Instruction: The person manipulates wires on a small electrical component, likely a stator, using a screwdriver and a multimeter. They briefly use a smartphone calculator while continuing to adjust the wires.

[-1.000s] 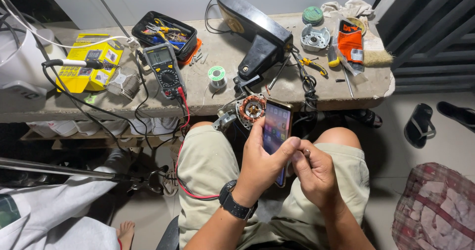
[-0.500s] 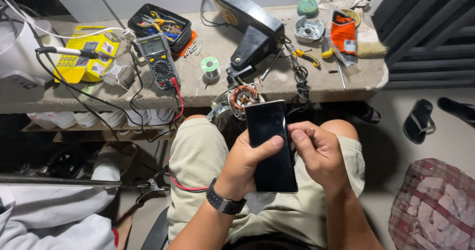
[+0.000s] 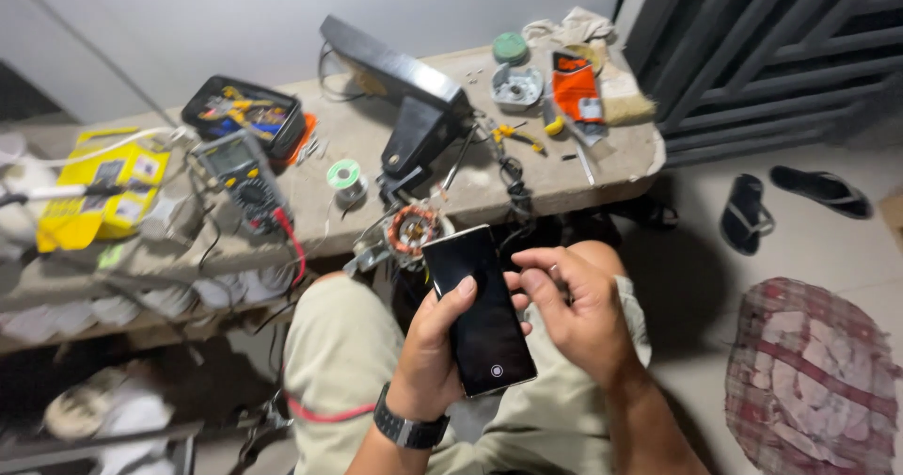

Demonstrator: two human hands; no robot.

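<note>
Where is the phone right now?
The black phone sits low in the middle of the head view, over the person's lap, held in the left hand with the right hand beside it, just below the copper-wound motor part.

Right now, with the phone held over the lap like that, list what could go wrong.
1. The smartphone is gripped only by the left hand, above the knees; the right hand merely touches its edge, so it could slip to the tiled floor.
2. The copper-wound motor stator sits at the workbench edge beside the phone; a knock might topple it.
3. The multimeter red lead hangs near the thigh and could snag.
</note>
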